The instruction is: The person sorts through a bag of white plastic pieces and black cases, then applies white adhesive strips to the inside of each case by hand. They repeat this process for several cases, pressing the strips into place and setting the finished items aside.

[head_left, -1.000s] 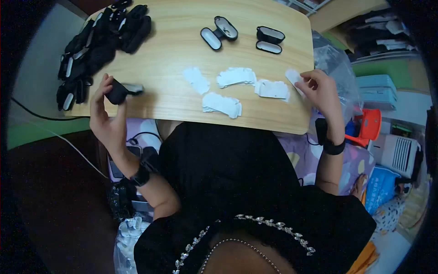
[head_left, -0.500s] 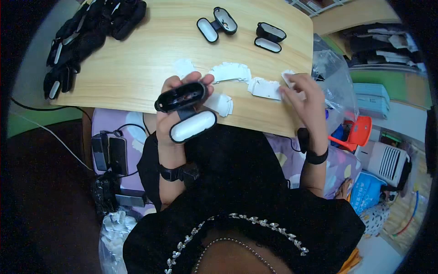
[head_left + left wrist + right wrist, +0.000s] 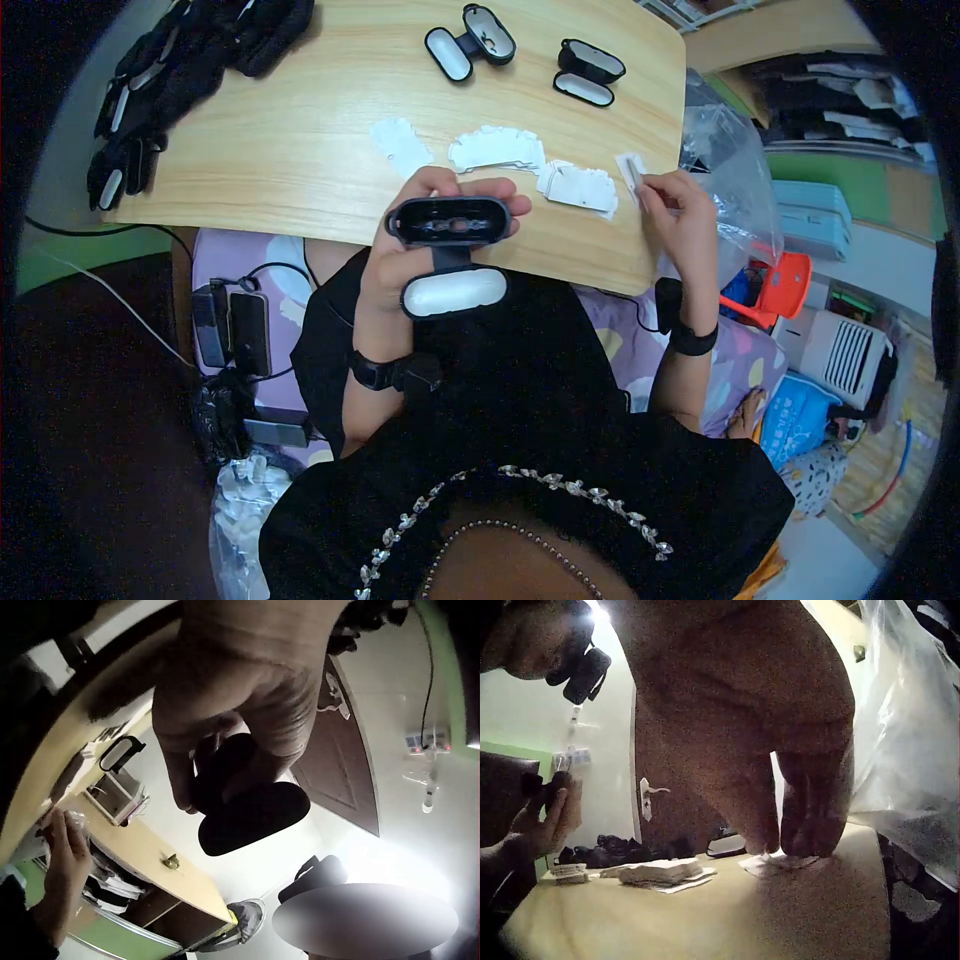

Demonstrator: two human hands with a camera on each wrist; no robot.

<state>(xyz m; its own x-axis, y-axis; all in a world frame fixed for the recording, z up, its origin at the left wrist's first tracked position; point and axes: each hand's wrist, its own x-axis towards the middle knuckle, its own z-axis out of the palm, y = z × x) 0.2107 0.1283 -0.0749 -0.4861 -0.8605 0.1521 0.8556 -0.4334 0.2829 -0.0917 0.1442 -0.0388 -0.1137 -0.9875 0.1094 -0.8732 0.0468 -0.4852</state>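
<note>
My left hand [image 3: 382, 285] grips an open black earbud case [image 3: 455, 255] at the table's front edge. Its hollow black body and white-lined lid face up toward the head camera, joined by a short strap. In the left wrist view the case [image 3: 255, 817] shows its dark outside. At the table's right side my right hand [image 3: 684, 222] pinches a thin white slip [image 3: 627, 165] between thumb and fingertips; in the right wrist view the slip [image 3: 759, 865] lies low against the tabletop. Left of that hand are piles of white slips [image 3: 578, 188].
Two more open black cases, one [image 3: 470, 45] near the middle and another [image 3: 588, 72] to its right, stand at the back. A heap of black cases [image 3: 190, 70] covers the far left. A clear plastic bag [image 3: 725, 150] hangs by the table's right edge [image 3: 684, 90].
The left hand has come from the table's left side to the front middle, turning the case so its inside shows. The right hand stays by the white slip, shifting slightly.
</note>
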